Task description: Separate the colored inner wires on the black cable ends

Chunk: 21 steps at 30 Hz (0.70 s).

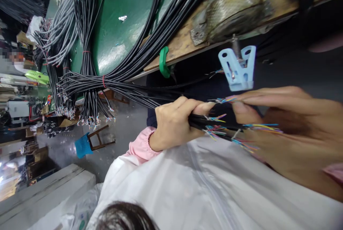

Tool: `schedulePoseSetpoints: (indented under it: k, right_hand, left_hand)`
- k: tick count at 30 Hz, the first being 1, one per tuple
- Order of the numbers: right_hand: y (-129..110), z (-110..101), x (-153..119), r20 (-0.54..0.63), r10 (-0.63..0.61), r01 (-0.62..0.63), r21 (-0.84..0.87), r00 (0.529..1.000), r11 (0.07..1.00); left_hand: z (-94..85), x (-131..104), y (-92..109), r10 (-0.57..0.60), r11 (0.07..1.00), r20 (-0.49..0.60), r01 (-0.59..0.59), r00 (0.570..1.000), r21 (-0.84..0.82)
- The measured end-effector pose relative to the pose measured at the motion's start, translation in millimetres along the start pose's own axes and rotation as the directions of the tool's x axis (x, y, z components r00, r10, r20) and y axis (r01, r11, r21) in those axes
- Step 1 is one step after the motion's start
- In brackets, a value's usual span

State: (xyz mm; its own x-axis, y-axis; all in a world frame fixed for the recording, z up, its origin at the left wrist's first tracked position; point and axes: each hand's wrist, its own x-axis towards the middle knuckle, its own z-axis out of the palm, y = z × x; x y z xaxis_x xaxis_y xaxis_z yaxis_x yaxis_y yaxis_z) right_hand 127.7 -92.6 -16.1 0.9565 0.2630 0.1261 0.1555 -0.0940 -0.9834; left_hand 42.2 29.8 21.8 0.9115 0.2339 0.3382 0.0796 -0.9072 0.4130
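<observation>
My left hand (177, 123) is closed around several black cables (198, 121), whose split ends show thin coloured wires (214, 131) to the right of the fist. My right hand (289, 130) pinches the coloured wires (227, 99) of one cable end between thumb and forefinger, just right of my left thumb. More loose coloured wires (262, 126) lie in front of the right palm. The held cables run back left toward a bundle (115, 76) bound with a red tie. A light blue clip (237, 69) hangs from the table edge above my right hand.
The green tabletop (134, 1) carries more black cable bundles (85, 37) and grey cables (63, 19). A green clamp (164, 62) sits at its wooden edge, near a plastic-wrapped object (230, 8). A blue-topped stool (83, 146) stands on the floor at left.
</observation>
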Motion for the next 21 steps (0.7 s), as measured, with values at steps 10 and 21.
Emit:
schedulePoseSetpoints:
  k: [10,21]
  right_hand:
    - [-8.0,-4.5,4.9,-0.014,-0.058,0.059,0.066,0.998,0.996]
    - [9.2,-5.1,-1.8,-0.1,0.001,0.012,0.132,0.995,0.991]
  left_hand:
    - [-2.6,2.8,-2.1,-0.018,0.998,0.209,0.031,0.978,-0.061]
    - [8.4,-4.6,-7.3,0.018,0.996,0.062,-0.013,0.998,-0.086]
